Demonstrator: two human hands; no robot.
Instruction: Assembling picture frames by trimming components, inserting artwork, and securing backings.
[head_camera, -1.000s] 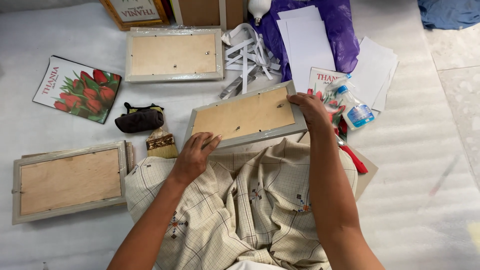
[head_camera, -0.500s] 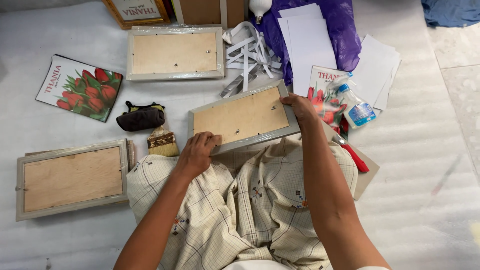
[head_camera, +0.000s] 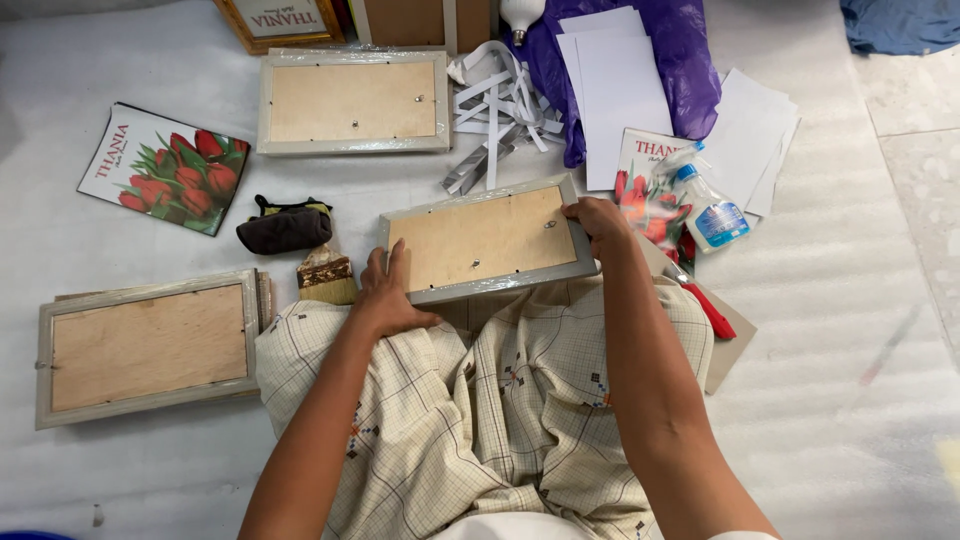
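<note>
My left hand (head_camera: 385, 295) and right hand (head_camera: 597, 218) each grip closed on the grey picture frame (head_camera: 487, 240), back up on my lap, a red-tulip booklet (head_camera: 165, 168) lying left and a blue-labelled bottle (head_camera: 706, 212) right.

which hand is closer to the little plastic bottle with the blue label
Right. The right hand grips the frame's right edge, a short way left of the bottle; the left hand holds the frame's far left end.

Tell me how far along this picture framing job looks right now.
Two frames lie face down with backing boards fitted, one at the top and one at the left; those look done. A third frame is in hand, left hand and right hand gripping its ends. A tulip print lies unframed, so more seems left.
</note>
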